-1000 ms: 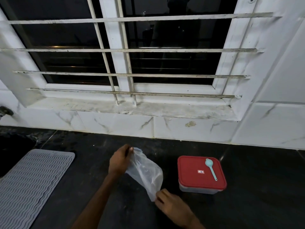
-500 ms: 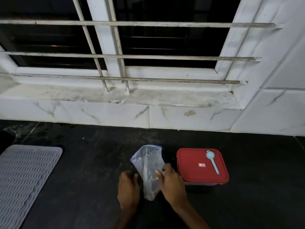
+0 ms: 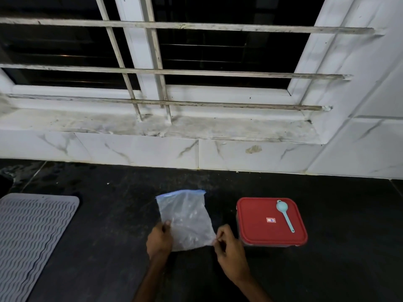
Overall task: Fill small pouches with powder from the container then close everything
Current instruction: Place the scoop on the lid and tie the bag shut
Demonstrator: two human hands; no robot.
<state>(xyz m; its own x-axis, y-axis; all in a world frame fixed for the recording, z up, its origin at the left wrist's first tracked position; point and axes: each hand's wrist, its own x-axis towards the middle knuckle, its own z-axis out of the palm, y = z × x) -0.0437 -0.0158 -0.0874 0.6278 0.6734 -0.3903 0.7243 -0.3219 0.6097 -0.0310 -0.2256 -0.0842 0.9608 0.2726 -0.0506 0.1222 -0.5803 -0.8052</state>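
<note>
I am holding the clear bag (image 3: 185,221) flat on the desk (image 3: 109,225), left hand (image 3: 159,239) pinching its near edge and right hand (image 3: 229,247) pinching its near corner, probably steadying it for opening. The lidded container (image 3: 261,227) is sitting just right of my right hand.

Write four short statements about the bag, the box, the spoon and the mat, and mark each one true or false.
1. The box has its red lid on. True.
2. The spoon lies inside the bag. False: it lies on top of the red lid.
3. The left hand and the right hand both hold the bag's near end. True.
4. The mat lies right of the box. False: it lies at the far left, left of the bag.
</note>
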